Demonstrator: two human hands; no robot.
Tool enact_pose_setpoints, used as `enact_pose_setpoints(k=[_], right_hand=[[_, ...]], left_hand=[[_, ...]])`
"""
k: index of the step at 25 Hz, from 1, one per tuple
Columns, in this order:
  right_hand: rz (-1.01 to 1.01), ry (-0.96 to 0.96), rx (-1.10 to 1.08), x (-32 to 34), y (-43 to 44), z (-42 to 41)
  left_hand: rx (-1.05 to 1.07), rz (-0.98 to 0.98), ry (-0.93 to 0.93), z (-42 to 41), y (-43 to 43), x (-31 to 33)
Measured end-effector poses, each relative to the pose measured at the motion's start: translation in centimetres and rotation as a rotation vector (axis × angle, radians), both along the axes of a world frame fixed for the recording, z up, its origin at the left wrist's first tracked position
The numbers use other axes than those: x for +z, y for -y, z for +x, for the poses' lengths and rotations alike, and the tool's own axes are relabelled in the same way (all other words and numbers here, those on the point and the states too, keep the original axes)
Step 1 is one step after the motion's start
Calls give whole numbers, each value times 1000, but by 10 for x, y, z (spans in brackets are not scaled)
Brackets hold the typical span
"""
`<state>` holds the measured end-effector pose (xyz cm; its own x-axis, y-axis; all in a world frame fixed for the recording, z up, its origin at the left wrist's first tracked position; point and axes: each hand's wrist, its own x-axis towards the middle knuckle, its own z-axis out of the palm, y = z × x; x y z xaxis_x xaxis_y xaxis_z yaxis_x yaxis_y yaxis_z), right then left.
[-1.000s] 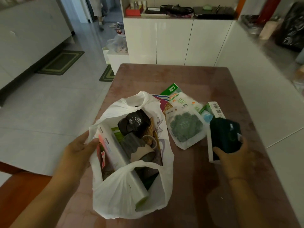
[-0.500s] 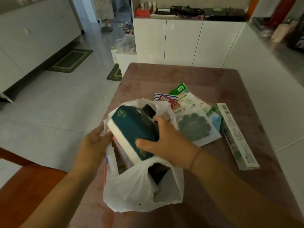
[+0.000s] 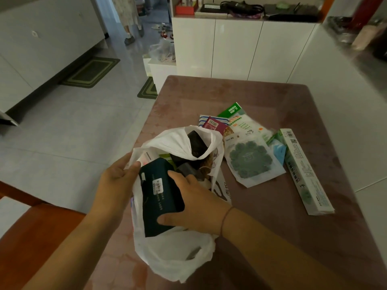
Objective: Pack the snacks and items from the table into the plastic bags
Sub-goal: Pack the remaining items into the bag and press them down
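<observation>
Over the white plastic bag [image 3: 173, 256], the right hand [image 3: 194, 204] grips a dark green box [image 3: 160, 195]; the left hand [image 3: 115, 185] pinches the bag's rim open.

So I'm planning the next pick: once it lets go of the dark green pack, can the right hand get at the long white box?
Probably yes. The long white box lies alone on the table's right side, nothing on top, on the right hand's own side.

Bare forearms, no sleeves, thin cord bracelet [image 3: 225, 219] on right wrist
</observation>
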<state>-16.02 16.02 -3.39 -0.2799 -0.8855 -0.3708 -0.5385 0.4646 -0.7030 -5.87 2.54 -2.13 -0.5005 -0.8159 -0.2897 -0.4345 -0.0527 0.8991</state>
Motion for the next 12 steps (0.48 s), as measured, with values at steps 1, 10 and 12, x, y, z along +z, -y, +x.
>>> enact_pose_setpoints(k=[1,10,12], right_hand=[[1,28,-26,-3,0,2],[52,-239,45,-16,20,41],[61,-276,69,-17,26,48]], left_hand=[[-4,-1,-2,0,-1,-2],[-25,12,-51,3,2,-8],[10,24,-65,5,4,-6]])
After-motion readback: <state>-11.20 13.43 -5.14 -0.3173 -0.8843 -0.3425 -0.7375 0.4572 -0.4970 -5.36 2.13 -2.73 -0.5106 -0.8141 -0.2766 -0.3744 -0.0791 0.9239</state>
